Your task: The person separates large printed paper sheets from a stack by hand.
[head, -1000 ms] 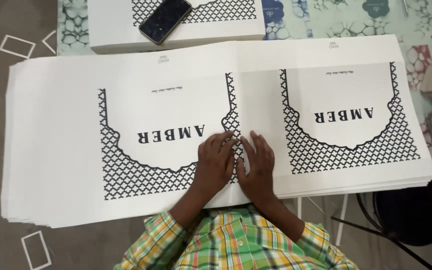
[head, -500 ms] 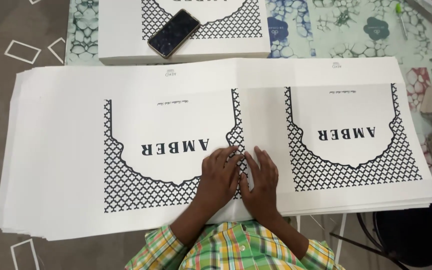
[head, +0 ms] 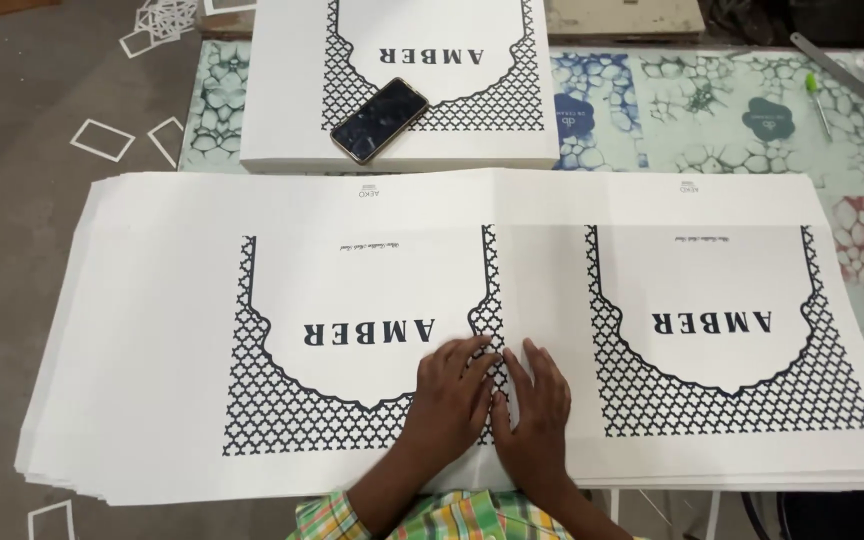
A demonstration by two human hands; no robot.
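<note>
Where our two hands meet, near the front edge of the surface, lies the top printed sheet (head: 372,300) of a wide stack of sheets (head: 62,440). Our left hand (head: 449,400) and right hand (head: 535,412) both rest flat and open on it, fingers spread, gripping nothing, side by side on the strip between the two printed panels. We judge the sheet light and thin but broad, apt to flop and crease if lifted by one point, so the front edge or a corner looks the safest place to take hold. It is white, carrying two arched panels edged with a dark lattice pattern and dark lettering. Beyond it, toward the far edge, sits a smaller white stack (head: 282,110) with the same print and a dark smartphone (head: 379,120) on top. Our checked sleeves (head: 452,518) show at the bottom.
</note>
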